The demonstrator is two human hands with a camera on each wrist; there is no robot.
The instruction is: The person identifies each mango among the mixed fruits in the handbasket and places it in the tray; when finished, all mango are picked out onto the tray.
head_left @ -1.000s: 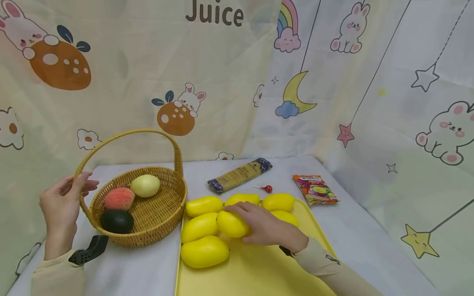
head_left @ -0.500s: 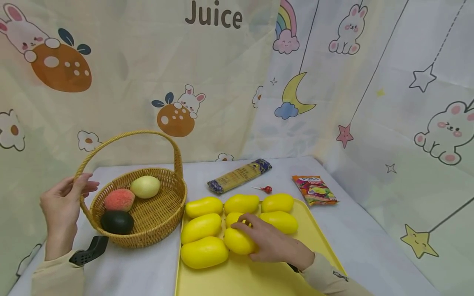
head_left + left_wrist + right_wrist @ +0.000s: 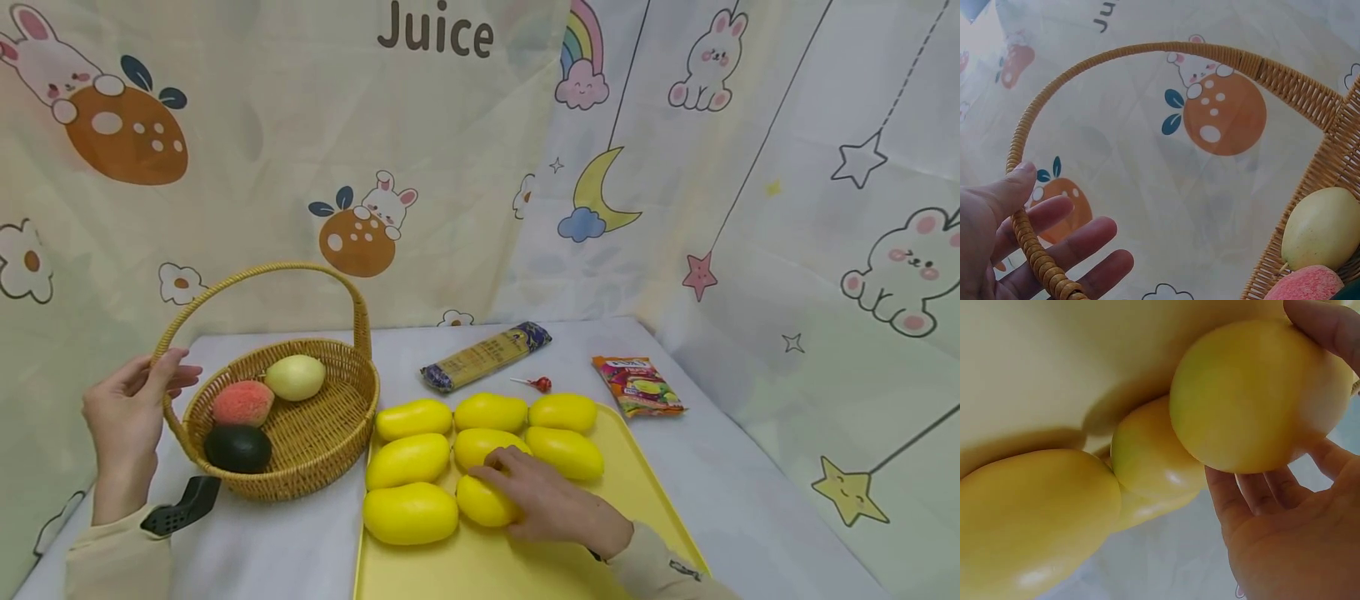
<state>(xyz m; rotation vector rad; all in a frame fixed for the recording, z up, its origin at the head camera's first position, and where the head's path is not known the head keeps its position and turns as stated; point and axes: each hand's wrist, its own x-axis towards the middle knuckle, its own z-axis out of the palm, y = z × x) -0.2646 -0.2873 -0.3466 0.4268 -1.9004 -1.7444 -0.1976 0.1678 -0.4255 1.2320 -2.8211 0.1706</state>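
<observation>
My right hand [image 3: 555, 504] grips a yellow mango [image 3: 482, 500] low over the yellow tray [image 3: 420, 575], in the nearest row. In the right wrist view, thumb and fingers wrap that mango [image 3: 1254, 400]. To its left lies another mango [image 3: 410, 514]; behind it, several more mangoes [image 3: 411, 461] sit in rows. My left hand [image 3: 127, 408] holds the wicker basket's handle [image 3: 258, 271] at its left side, handle between thumb and fingers in the left wrist view. Inside the basket [image 3: 322, 433] are a pale yellow fruit [image 3: 295, 377], a peach [image 3: 243, 403] and a dark green avocado-like fruit [image 3: 238, 448].
Behind the tray lie a long blue-and-gold packet [image 3: 486, 357] and a red lollipop [image 3: 542, 384]. An orange candy bag [image 3: 637, 386] is at the back right. A printed cloth [image 3: 450, 125] hangs behind the white table [image 3: 247, 550].
My right hand has carried the mango from the middle row toward me, down beside the near-left mango, which has shifted slightly left. The left hand and basket have stayed put.
</observation>
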